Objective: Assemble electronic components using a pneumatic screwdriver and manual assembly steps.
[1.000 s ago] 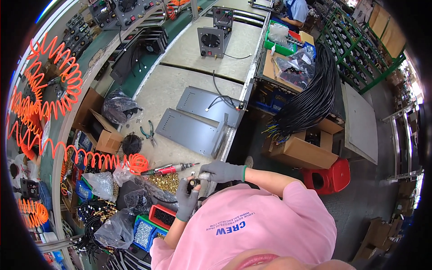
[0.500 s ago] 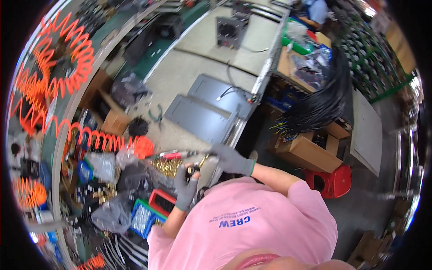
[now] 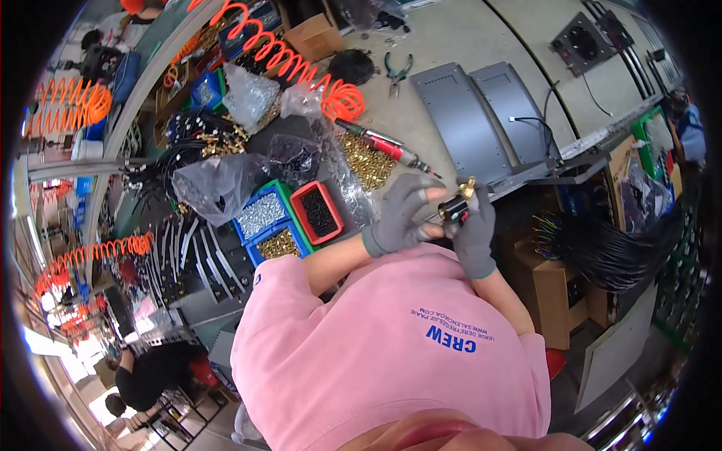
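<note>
Head view looks down on a long grey workbench [image 3: 451, 45] that takes up most of the shot, and it's pretty crowded on your left side. Beyond the bench edge on your right there's a cardboard box [image 3: 545, 289] and a thick bundle of black cables [image 3: 624, 252] hanging near it. At the lower left edge another person in a dark top [image 3: 154, 372] is bent over at their own spot, well apart from you.

On the bench you've got two grey metal panels [image 3: 485, 120] lying side by side, with an orange coiled air hose [image 3: 289, 60] snaking across the far side. A red screwdriver tool [image 3: 383, 146] lies just beside a pile of brass screws [image 3: 365, 158]. Closer to you sit a crumpled clear plastic bag [image 3: 222, 184], a red bin [image 3: 317, 213] of small dark parts, and blue bins [image 3: 263, 222] of silver and brass hardware. Green-handled pliers [image 3: 398, 71] lie farther back.

Both your hands are in grey gloves, right over the near bench edge. Your left hand [image 3: 402, 214] and right hand [image 3: 475, 233] are both closed around a small black part with a brass tip [image 3: 456, 204], pinched between them, brass end pointing up and away from you.
</note>
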### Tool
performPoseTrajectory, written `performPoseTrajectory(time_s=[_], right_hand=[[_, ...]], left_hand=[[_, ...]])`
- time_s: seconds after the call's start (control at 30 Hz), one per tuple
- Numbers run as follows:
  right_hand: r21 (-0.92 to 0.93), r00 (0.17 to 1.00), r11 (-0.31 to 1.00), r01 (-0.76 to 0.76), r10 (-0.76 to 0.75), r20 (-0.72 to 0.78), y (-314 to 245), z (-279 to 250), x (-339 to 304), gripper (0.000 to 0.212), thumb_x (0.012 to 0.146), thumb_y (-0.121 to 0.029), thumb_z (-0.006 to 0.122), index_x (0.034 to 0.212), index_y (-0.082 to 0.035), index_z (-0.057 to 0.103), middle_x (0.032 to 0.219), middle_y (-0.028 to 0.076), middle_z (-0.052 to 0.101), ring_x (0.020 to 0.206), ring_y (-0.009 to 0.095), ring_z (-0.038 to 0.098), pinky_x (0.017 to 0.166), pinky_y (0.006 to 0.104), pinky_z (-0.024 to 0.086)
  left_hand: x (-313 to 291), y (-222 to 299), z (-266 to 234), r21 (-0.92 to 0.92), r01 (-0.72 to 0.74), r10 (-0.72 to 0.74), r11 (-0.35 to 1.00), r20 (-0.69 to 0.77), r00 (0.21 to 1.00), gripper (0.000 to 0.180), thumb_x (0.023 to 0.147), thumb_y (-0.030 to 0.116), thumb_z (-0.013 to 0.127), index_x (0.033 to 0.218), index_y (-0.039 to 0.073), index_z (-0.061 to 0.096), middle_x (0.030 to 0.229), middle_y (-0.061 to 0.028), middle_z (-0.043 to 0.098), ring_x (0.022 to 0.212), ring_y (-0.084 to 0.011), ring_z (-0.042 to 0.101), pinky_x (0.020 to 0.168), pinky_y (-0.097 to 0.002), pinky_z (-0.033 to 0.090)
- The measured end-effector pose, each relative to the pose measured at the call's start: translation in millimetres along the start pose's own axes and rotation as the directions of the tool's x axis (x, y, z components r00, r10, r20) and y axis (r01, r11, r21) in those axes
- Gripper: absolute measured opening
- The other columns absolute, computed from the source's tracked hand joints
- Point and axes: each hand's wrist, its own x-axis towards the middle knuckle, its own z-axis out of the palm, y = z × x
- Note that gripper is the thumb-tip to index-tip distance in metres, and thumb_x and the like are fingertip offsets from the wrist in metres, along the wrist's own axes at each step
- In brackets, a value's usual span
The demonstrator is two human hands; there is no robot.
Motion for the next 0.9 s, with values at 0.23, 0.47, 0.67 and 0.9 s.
performPoseTrajectory(time_s=[0.23,0.47,0.67,0.9], right_hand=[[-0.226,0.992,0.968,0.107,-0.118,-0.034,-7.6,2.9,3.8,0.025,0.095,-0.022,0.044,0.107,-0.004,0.055,0.062,0.001,0.049,0.041,0.005,0.037,0.037,0.0202,0.028],[-0.169,0.999,0.986,-0.016,0.008,-0.048,4.6,3.5,15.7,0.024,0.096,-0.023,0.046,0.108,-0.004,0.054,0.063,0.001,0.049,0.042,0.004,0.037,0.036,0.0202,0.028],[-0.294,0.997,0.954,0.056,-0.067,-0.028,23.2,-15.9,29.2,0.024,0.096,-0.022,0.045,0.108,-0.003,0.053,0.067,0.002,0.051,0.042,0.004,0.038,0.036,0.0202,0.028],[-0.343,0.998,0.939,0.028,-0.047,-0.045,33.6,-22.8,26.8,0.026,0.095,-0.025,0.046,0.109,-0.004,0.054,0.070,0.002,0.052,0.043,0.004,0.037,0.038,0.0200,0.028]], left_hand=[[-65.0,-128.2,-58.5,0.161,0.636,-0.561,0.754,-0.346,0.752,0.017,0.086,0.012,0.060,0.099,0.003,0.059,0.086,-0.0097,0.059,0.078,-0.0169,0.059,0.070,-0.0289,0.047],[-107.9,-238.2,-103.1,0.524,0.678,-0.644,0.515,-0.286,0.710,0.017,0.079,0.011,0.060,0.095,0.006,0.061,0.091,-0.0176,0.060,0.087,-0.0367,0.059,0.075,-0.0449,0.047],[-106.1,-269.3,-104.6,0.592,0.734,-0.765,0.332,-0.287,0.577,0.023,0.079,0.018,0.064,0.098,0.005,0.062,0.092,-0.0176,0.063,0.089,-0.0368,0.060,0.077,-0.0436,0.048],[-85.7,-282.1,-90.6,0.681,0.686,-0.832,0.255,-0.206,0.515,0.026,0.083,0.027,0.059,0.106,0.014,0.061,0.101,-0.0184,0.062,0.092,-0.0391,0.059,0.078,-0.0472,0.048]])
